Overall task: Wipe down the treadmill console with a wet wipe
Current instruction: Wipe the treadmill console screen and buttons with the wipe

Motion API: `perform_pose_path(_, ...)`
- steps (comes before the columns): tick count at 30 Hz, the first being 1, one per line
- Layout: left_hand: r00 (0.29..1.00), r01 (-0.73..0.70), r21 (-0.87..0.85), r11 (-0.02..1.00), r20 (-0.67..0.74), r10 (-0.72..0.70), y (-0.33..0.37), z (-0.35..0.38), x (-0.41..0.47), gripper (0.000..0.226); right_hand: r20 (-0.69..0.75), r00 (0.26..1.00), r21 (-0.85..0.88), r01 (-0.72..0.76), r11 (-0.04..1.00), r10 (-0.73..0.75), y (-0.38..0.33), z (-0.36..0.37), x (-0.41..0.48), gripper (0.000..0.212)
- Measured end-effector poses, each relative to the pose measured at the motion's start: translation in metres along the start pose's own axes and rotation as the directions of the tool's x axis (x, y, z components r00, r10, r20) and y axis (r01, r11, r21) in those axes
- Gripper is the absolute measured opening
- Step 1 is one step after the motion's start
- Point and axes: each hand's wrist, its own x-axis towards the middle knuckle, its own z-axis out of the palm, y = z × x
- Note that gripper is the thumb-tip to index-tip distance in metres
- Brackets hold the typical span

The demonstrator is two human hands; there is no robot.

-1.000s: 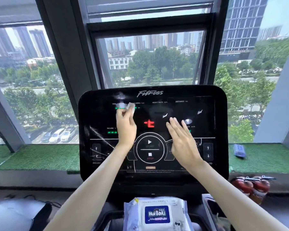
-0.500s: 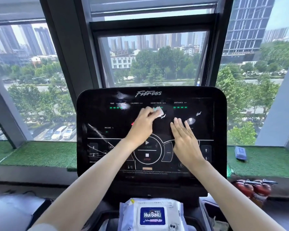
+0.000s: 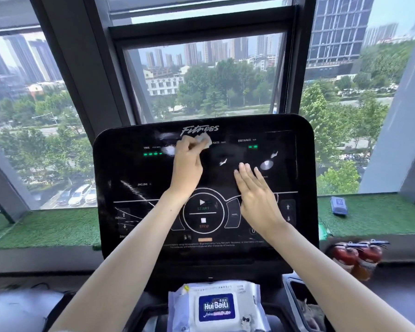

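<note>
- the wet wipe [image 3: 205, 140] is bunched in the left hand [image 3: 187, 166], pressed to the console [image 3: 120, 168] at about 12 o'clock, just under the logo [image 3: 200, 130].
- it looks light, soft and limp; probably best pinched as a wad so the hand backs it.
- the right hand [image 3: 258, 197] lies flat, fingers [image 3: 246, 174] straight, on the console toward 3 o'clock.

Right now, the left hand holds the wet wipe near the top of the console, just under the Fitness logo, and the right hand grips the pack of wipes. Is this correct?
Not quite. The head view shows the right hand lying flat on the console, fingers straight; the pack of wipes lies untouched below. The left hand does hold the wet wipe under the logo.
</note>
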Motion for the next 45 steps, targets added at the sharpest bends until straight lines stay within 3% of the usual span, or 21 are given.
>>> perform_pose_path(6,0.976,-0.159,0.004,0.987,0.152,0.156,0.033,0.019,0.016,0.044,0.007,1.0,0.018,-0.007,1.0,0.007,0.0,0.002,-0.001,0.069)
perform_pose_path(9,0.882,-0.285,-0.053,0.957,0.376,0.283,0.047,0.019,0.003,0.033,-0.012,1.0,0.037,-0.008,0.999,0.008,0.003,0.001,0.0,0.068)
perform_pose_path(11,0.822,-0.37,-0.077,0.926,0.437,0.365,0.036,0.007,0.003,0.037,-0.008,1.0,0.036,0.005,0.999,-0.005,0.005,-0.001,0.0,0.067)
perform_pose_path(13,0.867,-0.346,-0.013,0.938,0.378,0.325,0.014,-0.002,0.019,0.039,0.008,1.0,0.033,0.009,0.999,-0.009,0.004,-0.004,-0.001,0.069)
perform_pose_path(15,0.96,-0.171,0.035,0.985,0.229,0.158,0.002,-0.004,0.027,0.042,0.03,1.0,0.044,0.006,0.999,-0.007,0.003,-0.004,-0.001,0.07)
perform_pose_path(16,0.968,-0.146,0.038,0.989,0.21,0.135,0.005,-0.003,0.023,0.044,0.038,0.999,0.048,0.005,0.999,-0.007,0.002,-0.004,-0.001,0.071)
perform_pose_path(19,0.839,-0.393,-0.01,0.919,0.405,0.363,0.015,0.003,-0.005,0.046,0.049,0.998,0.054,0.027,0.998,-0.03,0.006,-0.007,0.001,0.069)
perform_pose_path(21,0.791,-0.421,-0.053,0.906,0.468,0.395,0.009,0.0,-0.002,0.046,0.058,0.997,0.057,0.043,0.997,-0.046,0.011,-0.012,0.002,0.07)
perform_pose_path(24,0.949,-0.152,-0.054,0.987,0.273,0.161,0.0,0.0,0.016,0.042,0.039,0.999,0.056,-0.008,0.998,0.006,0.018,-0.02,-0.004,0.07)
perform_pose_path(26,0.972,-0.077,-0.043,0.996,0.218,0.084,0.006,0.006,0.003,0.043,0.024,0.998,0.065,-0.059,0.996,0.057,0.019,-0.022,-0.014,0.069)
perform_pose_path(28,0.876,-0.315,-0.024,0.949,0.376,0.301,0.016,0.011,-0.027,0.044,0.035,0.997,0.05,-0.073,0.996,0.072,0.02,-0.022,-0.023,0.07)
perform_pose_path(30,0.765,-0.431,-0.088,0.898,0.493,0.415,0.016,0.004,-0.037,0.048,0.055,0.995,0.037,-0.087,0.995,0.085,0.023,-0.02,-0.031,0.072)
perform_pose_path(32,0.838,-0.355,-0.063,0.933,0.421,0.348,0.009,0.003,-0.02,0.043,0.07,0.99,0.045,-0.129,0.991,0.126,0.025,-0.017,-0.037,0.074)
perform_pose_path(34,0.965,-0.109,-0.052,0.993,0.235,0.118,0.008,0.005,-0.008,0.038,0.097,0.984,0.047,-0.155,0.987,0.149,0.026,-0.014,-0.041,0.075)
perform_pose_path(35,0.983,-0.036,-0.057,0.998,0.179,0.046,0.011,0.008,-0.009,0.037,0.112,0.982,0.047,-0.16,0.986,0.153,0.026,-0.013,-0.042,0.075)
perform_pose_path(37,0.958,-0.153,-0.022,0.988,0.24,0.154,0.02,0.016,-0.027,0.042,0.124,0.98,0.053,-0.165,0.985,0.157,0.026,-0.011,-0.043,0.074)
perform_pose_path(39,0.825,-0.387,-0.07,0.919,0.42,0.379,0.021,0.015,-0.044,0.051,0.127,0.979,0.056,-0.164,0.985,0.156,0.027,-0.01,-0.041,0.073)
perform_pose_path(40,0.78,-0.421,-0.087,0.903,0.473,0.409,0.017,0.011,-0.042,0.052,0.127,0.98,0.054,-0.162,0.985,0.154,0.027,-0.011,-0.041,0.073)
perform_pose_path(42,0.858,-0.311,-0.072,0.948,0.407,0.313,0.008,0.005,-0.027,0.045,0.126,0.98,0.044,-0.162,0.986,0.155,0.028,-0.011,-0.04,0.072)
perform_pose_path(44,0.978,-0.083,-0.064,0.995,0.186,0.093,0.003,0.004,-0.018,0.039,0.129,0.978,0.028,-0.167,0.985,0.162,0.026,-0.009,-0.04,0.072)
perform_pose_path(45,0.992,-0.02,-0.058,0.998,0.124,0.027,0.004,0.005,-0.02,0.038,0.132,0.977,0.02,-0.17,0.985,0.166,0.026,-0.009,-0.04,0.071)
